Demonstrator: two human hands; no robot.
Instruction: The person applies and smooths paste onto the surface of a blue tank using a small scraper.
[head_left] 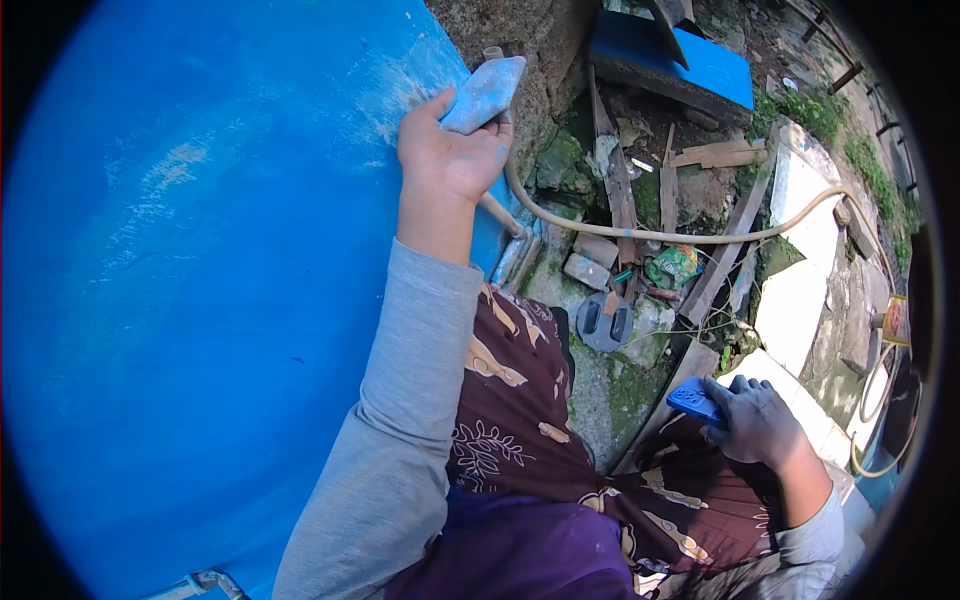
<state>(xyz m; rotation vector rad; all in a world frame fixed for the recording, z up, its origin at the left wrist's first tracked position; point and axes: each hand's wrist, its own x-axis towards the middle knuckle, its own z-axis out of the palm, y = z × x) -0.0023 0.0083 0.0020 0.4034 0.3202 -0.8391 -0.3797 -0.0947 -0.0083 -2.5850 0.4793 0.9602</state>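
My left hand (455, 150) is raised palm up beside the blue surface (230, 300), fingers closed on a flat, dusty pale-blue pad (487, 94). Whitish scuffs mark the surface near that hand. Low on the right, my right hand (752, 420) grips a blue plastic block (694, 400) with oval marks or holes on its face. It is held above my patterned brown cloth (680, 500), back of the hand upward. The block's underside and part of its length are hidden by the fingers.
A beige hose (690, 238) runs across the ground to the right. Wooden planks (620, 190), bricks (587, 272), a grey round lid (604, 322) and a green packet (672, 267) lie on mossy concrete. A blue-topped slab (700, 65) stands behind; a pipe (205, 583) shows lower left.
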